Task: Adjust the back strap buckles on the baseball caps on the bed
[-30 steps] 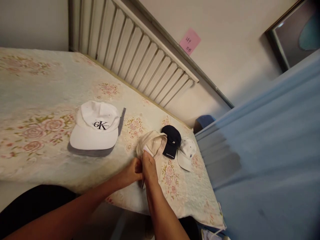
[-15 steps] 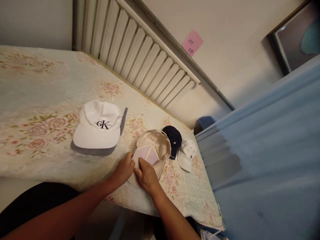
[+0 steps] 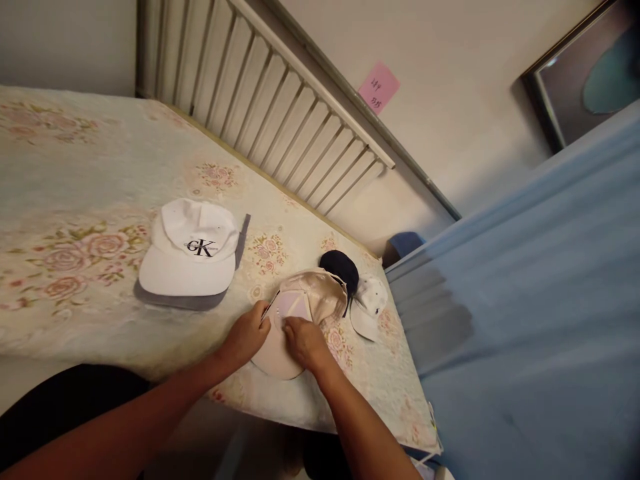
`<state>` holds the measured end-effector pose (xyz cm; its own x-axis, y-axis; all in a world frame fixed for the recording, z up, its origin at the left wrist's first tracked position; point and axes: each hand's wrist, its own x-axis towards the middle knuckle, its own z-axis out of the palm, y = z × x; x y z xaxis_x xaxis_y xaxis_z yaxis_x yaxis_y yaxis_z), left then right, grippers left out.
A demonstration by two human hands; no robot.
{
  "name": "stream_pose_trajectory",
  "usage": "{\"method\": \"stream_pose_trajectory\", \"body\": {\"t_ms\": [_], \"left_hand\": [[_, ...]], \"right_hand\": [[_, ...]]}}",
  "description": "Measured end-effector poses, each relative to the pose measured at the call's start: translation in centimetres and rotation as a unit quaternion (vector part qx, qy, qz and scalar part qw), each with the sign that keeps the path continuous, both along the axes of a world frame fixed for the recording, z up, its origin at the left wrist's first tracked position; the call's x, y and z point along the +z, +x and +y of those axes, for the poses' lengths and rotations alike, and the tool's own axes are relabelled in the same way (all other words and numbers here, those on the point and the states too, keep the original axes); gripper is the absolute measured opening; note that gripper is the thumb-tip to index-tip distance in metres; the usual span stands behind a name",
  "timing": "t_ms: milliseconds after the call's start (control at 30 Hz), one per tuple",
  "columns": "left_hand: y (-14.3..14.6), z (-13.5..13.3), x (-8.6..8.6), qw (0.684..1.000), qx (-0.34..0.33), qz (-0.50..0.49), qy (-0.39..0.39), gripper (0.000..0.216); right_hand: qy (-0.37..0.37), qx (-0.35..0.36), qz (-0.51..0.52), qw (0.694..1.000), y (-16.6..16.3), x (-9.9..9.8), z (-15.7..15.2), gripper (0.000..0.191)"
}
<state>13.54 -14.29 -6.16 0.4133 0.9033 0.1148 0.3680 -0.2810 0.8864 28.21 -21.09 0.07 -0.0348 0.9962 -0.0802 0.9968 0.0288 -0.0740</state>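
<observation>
A beige cap [image 3: 320,298] lies upside down near the bed's front edge, its pale lining facing up. My left hand [image 3: 247,335] pinches the cap's left rim. My right hand [image 3: 305,341] presses on the brim and lining from the front. A dark navy cap [image 3: 340,263] sits just behind the beige one, partly hidden by it. A small white cap [image 3: 369,303] lies to the right of both. Farther left rests a white cap with a black logo [image 3: 193,248], stacked on a grey cap [image 3: 190,301].
All caps lie on a floral bedspread [image 3: 75,200]. A slatted white headboard [image 3: 280,107] runs behind the bed. A pink sticky note [image 3: 379,87] hangs on the wall. Blue fabric [image 3: 540,313] fills the right side. A dark framed panel [image 3: 580,73] is at upper right.
The beige cap has been turned over from crown-up to lining-up and laid flat. Both hands moved from gripping its back edge to holding its rim and brim.
</observation>
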Motion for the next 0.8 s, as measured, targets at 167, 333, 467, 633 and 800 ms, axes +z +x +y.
{"method": "stream_pose_trajectory", "body": {"t_ms": [167, 333, 467, 633, 800], "left_hand": [[0.0, 1.0, -0.3, 0.998, -0.049, -0.013, -0.027, 0.01], [-0.3, 1.3, -0.2, 0.997, -0.08, -0.015, -0.017, 0.012], [-0.3, 1.3, 0.1, 0.996, -0.09, -0.021, -0.013, 0.011], [-0.5, 1.3, 0.4, 0.996, -0.083, -0.022, 0.002, 0.009], [-0.6, 1.0, 0.9, 0.996, -0.065, -0.057, 0.013, 0.01]], "right_hand": [[0.039, -0.003, 0.013, 0.999, -0.5, -0.7, 4.0, 0.024], [0.069, -0.018, 0.045, 0.996, 0.2, -1.3, 7.4, 0.021], [0.095, -0.051, 0.097, 0.989, 1.5, -1.2, 9.8, 0.019], [0.132, -0.105, 0.184, 0.968, 2.7, -0.7, 10.4, 0.017], [0.122, -0.119, 0.285, 0.943, 1.1, -0.1, 7.9, 0.019]]}}
